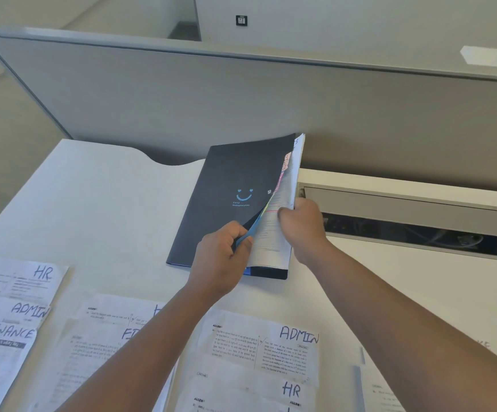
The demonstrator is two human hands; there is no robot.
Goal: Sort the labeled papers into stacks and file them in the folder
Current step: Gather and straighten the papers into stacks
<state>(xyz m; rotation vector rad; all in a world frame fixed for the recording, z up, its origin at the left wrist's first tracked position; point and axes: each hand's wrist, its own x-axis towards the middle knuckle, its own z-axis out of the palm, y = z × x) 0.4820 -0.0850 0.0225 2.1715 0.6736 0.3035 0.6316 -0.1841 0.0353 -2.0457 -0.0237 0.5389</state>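
Lying on white desk (pixel 92 203), grey partition (pixel 182 93) at twelve o'clock: dark folder (pixel 226 185), left hand (pixel 222 257) pinching its cover, right hand (pixel 300 224) gripping its pages (pixel 274 230); labeled papers (pixel 259 349) at six o'clock.

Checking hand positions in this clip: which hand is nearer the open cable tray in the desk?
Right. The right hand sits just beside the cable tray's left end; the left hand is farther left, over the folder.

Folder (pixel 226 200) on desk (pixel 98 203), just before partition (pixel 241 108). Right of folder: cable tray (pixel 404 221) set in desk. Nearer than folder: loose papers (pixel 259 349) spread on desk, further sheets (pixel 12 307) overlapping at left. Left hand (pixel 223 257) and right hand (pixel 297 224) at folder's near edge.
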